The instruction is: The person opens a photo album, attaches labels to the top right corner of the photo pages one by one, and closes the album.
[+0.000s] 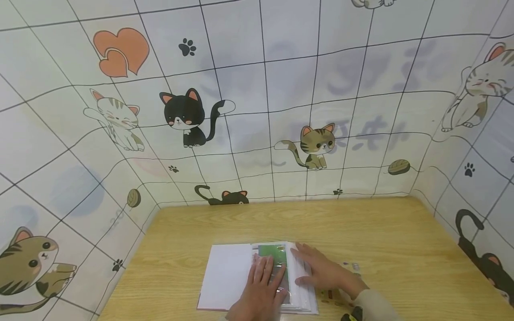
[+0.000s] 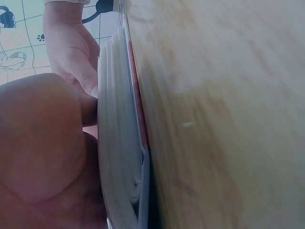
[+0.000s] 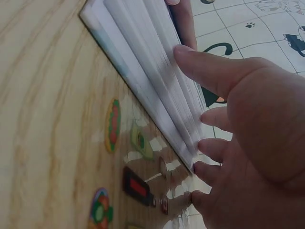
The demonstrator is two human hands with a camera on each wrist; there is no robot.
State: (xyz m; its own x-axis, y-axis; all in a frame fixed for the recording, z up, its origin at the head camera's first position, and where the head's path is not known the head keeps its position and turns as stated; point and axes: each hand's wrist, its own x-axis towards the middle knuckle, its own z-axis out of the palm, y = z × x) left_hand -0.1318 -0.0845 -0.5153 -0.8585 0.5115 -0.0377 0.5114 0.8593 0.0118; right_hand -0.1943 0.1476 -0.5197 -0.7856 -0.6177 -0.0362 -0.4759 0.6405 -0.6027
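An album (image 1: pixel 226 278) with clear-sleeved pages lies spread on the wooden table, its white inside cover on the left. My left hand (image 1: pixel 260 292) rests flat with fingers spread on a sleeve holding a green-and-grey picture (image 1: pixel 274 251). At the right side of the page stack, my right hand (image 1: pixel 319 269) lies with extended fingers over the edge. The right wrist view shows the thumb and fingertips of that hand (image 3: pixel 257 129) against the layered page edges (image 3: pixel 152 67). Seen side-on in the left wrist view, the thick stack of pages (image 2: pixel 114 119) sits beside the left palm (image 2: pixel 43 148).
A clear sticker sheet (image 3: pixel 143 152) with small food pictures lies on the table beside the album, partly under the right forearm. The wooden tabletop (image 1: pixel 289 220) meets a cat-print tiled covering (image 1: pixel 257 133) at the back and sides.
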